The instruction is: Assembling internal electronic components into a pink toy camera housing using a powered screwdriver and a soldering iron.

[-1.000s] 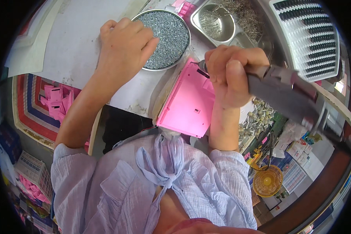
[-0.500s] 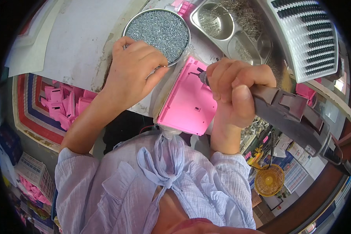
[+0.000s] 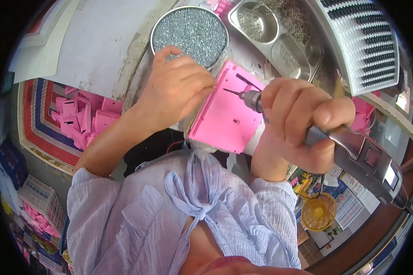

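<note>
A flat pink plastic panel (image 3: 218,121) lies on a plastic-wrapped support in front of my body. My right hand (image 3: 303,119) is wrapped round a grey electric screwdriver (image 3: 367,158), whose thin bit points left above the panel's upper part. My left hand (image 3: 179,87) is at the panel's upper left edge, thumb and forefinger pinched together. Whatever they hold is too small to make out. Just beyond this hand stands a round metal bowl (image 3: 152,36) filled with small silvery screws (image 3: 190,34); my raised forefinger overlaps its near rim.
A steel compartment tray (image 3: 268,43) with small metal pieces stands at the far right of the bowl. Beside it is a white rack (image 3: 362,46) with black bristle-like rows. Left lies a striped container (image 3: 32,133) with pink parts (image 3: 80,117). A yellow basket (image 3: 319,211) sits lower right.
My right hand and the screwdriver have moved right and toward me, with the bit drawn back from the panel's upper corner. My left hand has shifted right, its fingertips now at the panel's edge.
</note>
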### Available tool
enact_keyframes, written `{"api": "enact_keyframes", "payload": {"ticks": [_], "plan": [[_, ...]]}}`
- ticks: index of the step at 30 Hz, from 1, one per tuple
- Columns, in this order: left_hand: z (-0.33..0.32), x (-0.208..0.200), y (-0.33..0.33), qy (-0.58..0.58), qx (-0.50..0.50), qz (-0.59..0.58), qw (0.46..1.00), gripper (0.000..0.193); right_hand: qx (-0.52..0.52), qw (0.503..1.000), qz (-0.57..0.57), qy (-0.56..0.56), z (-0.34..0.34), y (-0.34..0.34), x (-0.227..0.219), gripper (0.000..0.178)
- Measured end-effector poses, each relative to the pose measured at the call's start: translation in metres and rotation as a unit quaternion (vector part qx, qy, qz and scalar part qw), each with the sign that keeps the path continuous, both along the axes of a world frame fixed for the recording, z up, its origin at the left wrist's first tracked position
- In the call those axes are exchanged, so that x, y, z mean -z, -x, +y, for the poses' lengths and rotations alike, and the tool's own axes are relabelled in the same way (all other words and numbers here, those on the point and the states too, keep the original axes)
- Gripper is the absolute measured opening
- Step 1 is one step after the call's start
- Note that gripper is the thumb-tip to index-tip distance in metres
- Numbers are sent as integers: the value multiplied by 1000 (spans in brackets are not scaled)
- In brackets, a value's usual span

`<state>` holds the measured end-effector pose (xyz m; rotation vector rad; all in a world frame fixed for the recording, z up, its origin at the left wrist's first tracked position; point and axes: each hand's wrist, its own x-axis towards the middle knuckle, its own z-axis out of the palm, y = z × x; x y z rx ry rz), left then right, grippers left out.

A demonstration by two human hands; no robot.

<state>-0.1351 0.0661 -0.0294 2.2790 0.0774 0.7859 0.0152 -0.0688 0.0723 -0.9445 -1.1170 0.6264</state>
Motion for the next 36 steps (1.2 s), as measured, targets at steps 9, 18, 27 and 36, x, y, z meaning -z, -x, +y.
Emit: {"api": "enact_keyframes", "payload": {"ticks": [9, 18, 27, 36], "plan": [[-2, -13, 17, -35, 21, 10, 999, 23, -51, 998, 19, -10, 0, 17, 0, 24], [57, 11, -6, -155, -96, 141, 973, 13, 3, 983, 136, 121, -26, 59, 6, 19], [59, 5, -11, -81, -80, 107, 988, 10, 21, 990, -23, 136, -16, 73, 27, 20], [-16, 3, 52, 68, 61, 22, 996, 13, -31, 999, -6, 7, -18, 51, -9, 25]]}}
